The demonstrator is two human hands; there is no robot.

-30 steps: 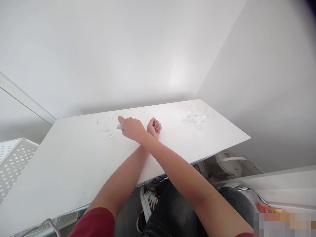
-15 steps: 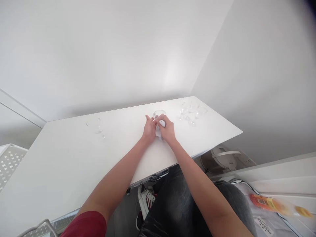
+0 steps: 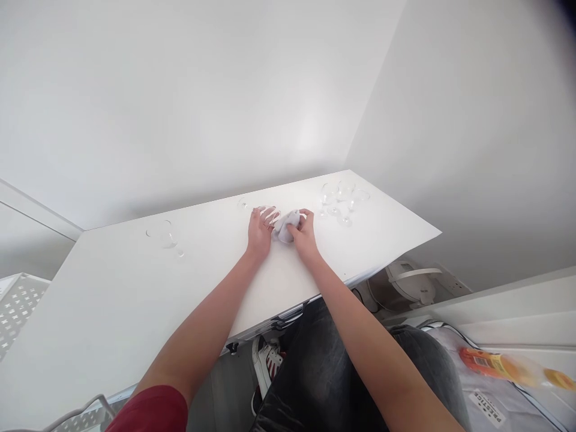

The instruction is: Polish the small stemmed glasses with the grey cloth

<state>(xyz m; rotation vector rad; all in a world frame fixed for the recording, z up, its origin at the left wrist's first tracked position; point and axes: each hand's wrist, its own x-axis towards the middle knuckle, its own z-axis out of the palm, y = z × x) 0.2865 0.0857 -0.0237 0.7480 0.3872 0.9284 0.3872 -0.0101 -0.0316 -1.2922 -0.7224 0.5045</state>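
Note:
My left hand (image 3: pixel 260 233) is closed round a clear stemmed glass, a wine glass (image 3: pixel 243 203) by its look, tipped on its side. Its round foot points to the far left and its bowl lies in my fingers, with the rim toward the right. Pinched in the fingers of my right hand (image 3: pixel 306 236) is a bunched pale grey cloth (image 3: pixel 286 228), right beside the glass's rim. Whether the cloth touches the rim I cannot tell. Both hands are just over the white table (image 3: pixel 216 270).
Several clear stemmed glasses (image 3: pixel 345 191) stand together on the table's right. Another clear glass (image 3: pixel 168 239) is at the left. White walls border the back and right. Below on the right are a white appliance (image 3: pixel 407 282) and an orange-labelled bottle (image 3: pixel 504 365).
The glass has gone from near upright to tipped sideways, its foot to the left. My right hand has drawn the cloth out toward the right, and my hands are farther apart.

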